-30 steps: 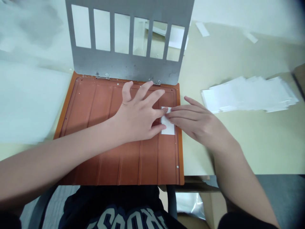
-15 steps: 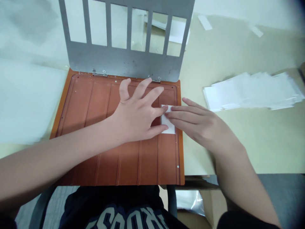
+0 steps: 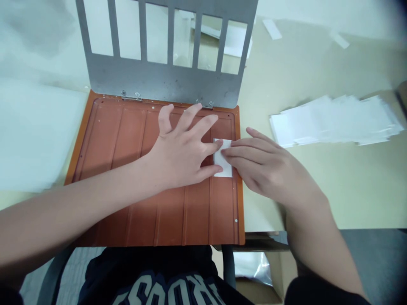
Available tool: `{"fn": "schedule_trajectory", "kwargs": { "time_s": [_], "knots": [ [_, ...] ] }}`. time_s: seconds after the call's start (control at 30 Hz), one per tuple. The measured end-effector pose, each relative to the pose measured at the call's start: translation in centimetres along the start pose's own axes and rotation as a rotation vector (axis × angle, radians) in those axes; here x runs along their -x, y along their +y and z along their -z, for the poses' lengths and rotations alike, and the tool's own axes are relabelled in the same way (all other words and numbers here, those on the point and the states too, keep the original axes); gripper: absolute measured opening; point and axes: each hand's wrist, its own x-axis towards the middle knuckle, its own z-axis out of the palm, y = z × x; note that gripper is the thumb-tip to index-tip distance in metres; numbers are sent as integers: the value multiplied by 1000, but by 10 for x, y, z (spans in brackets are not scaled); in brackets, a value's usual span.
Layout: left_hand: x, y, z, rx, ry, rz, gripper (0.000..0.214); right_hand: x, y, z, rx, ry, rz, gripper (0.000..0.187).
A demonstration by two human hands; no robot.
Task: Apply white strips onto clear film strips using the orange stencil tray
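Observation:
A small white card lies in the rightmost channel of a reddish-brown grooved board. My left hand reaches across the board with its fingers spread; its thumb and index fingertip rest on the card's left side. From the right comes my right hand, fingers drawn together, with the tips at the card's upper right part. Its thumb is mostly hidden, so the exact grip does not show. Hinged to the board's far edge, a grey metal frame with several rectangular windows stands raised.
A fanned stack of white cards lies on the table at the right. Loose white strips are farther back. At the left is a large pale sheet. Below the table edge an open cardboard box holds a shiny clear bag.
My right hand's fingertips have shifted slightly right on the card, and its little finger lifts a bit. My left hand stays in place. The whole view has moved slightly.

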Motion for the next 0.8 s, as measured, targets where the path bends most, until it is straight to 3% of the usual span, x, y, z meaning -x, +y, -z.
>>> {"fn": "schedule_trajectory", "kwargs": {
  "time_s": [0.13, 0.3, 0.43, 0.8],
  "knots": [
    [1, -1, -2, -12, 14, 7, 38, -1, -1, -2, 19, 56, -18, 31],
    [2, -1, -1, 4, 16, 28, 31, -1, -3, -9, 44, -32, -107, 39],
    [1, -1, 0, 46, 11, 36, 32, 2, 2, -8, 42, -10, -130, 43],
    [1, -1, 2, -2, -12, -5, 38, 4, 11, -12, -4, 97, -186, 35]
  ]
}}
